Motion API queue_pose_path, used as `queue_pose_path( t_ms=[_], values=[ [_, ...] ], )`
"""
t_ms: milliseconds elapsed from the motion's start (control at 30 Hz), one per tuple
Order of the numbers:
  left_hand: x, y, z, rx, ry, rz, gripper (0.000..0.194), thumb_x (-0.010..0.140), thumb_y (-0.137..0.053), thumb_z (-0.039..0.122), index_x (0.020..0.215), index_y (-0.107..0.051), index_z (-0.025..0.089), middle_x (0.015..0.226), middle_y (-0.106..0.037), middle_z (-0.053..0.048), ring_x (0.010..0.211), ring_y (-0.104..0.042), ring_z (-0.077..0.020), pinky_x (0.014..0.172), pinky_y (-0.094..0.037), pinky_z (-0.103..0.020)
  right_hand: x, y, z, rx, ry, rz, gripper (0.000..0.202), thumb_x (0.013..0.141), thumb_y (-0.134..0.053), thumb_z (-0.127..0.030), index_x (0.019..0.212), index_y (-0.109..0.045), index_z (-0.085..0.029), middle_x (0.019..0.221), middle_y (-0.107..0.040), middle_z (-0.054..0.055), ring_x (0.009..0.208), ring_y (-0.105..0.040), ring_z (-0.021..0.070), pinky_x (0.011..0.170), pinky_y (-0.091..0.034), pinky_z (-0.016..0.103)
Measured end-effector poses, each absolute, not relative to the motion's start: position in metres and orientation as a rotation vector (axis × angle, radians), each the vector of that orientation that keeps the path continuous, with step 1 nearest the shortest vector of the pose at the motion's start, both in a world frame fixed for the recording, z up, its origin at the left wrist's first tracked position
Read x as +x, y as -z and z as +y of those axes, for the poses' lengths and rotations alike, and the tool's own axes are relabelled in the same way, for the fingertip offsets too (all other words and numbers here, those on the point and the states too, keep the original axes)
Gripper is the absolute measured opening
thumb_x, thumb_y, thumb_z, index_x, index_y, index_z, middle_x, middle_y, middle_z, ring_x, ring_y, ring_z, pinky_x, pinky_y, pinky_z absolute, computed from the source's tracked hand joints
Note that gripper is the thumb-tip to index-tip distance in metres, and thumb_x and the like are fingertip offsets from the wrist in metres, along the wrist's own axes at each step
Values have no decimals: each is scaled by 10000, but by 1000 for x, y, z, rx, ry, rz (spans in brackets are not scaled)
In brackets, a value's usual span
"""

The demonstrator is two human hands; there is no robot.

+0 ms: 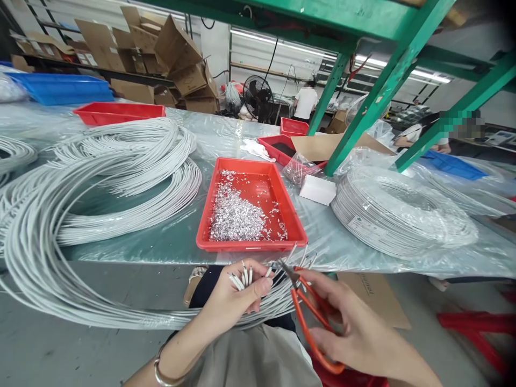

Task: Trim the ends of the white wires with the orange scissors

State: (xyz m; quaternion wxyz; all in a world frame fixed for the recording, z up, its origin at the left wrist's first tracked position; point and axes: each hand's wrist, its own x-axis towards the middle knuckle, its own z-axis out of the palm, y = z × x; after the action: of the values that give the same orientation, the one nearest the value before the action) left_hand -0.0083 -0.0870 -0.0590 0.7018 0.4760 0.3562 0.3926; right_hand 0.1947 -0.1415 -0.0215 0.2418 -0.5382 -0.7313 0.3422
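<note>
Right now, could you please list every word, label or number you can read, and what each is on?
None reads for certain.
White label on the right-hand wire coil: too small.
Print on the cardboard under the table: slanted, too blurred.

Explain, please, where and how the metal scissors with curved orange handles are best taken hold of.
Probably by the orange handles, from the right and near side: they spread toward that side, where the right hand holds them, while the pointed metal blades face away, toward the left hand.
</note>
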Motion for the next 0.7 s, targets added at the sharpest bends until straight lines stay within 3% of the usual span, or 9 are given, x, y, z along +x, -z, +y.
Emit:
queue_pose_path(
  t_ms=[167, 433, 700],
  values=[
    [-7, 53, -88, 1040, -910, 801, 329, 614, -717, 416, 667, -524, 155, 485, -449, 76, 384, -412, -53, 382, -341, -173, 184, 14, -145, -1494, -923, -2163, 507, 686, -632, -165, 1163, -493, -265, 673, -598, -3, 550, -534, 172, 483, -434, 262],
    [-6, 54, -90, 1111, -953, 851, 245, 648, -698, 333, 657, -534, 152, 506, -449, 68, 418, -391, -53, 408, -352, -169, 185, 17, -143, -1493, -902, -2215, 449, 793, -557, -220, 1216, -411, -260, 734, -600, 6, 588, -555, 164, 515, -443, 257],
    [-7, 53, -90, 1128, -952, 820, 260, 663, -688, 355, 660, -523, 155, 527, -456, 62, 427, -401, -54, 409, -358, -166, 189, 25, -145, -1507, -959, -2166, 461, 803, -548, -248, 1239, -397, -267, 768, -601, 18, 635, -561, 178, 542, -464, 264]
  ],
)
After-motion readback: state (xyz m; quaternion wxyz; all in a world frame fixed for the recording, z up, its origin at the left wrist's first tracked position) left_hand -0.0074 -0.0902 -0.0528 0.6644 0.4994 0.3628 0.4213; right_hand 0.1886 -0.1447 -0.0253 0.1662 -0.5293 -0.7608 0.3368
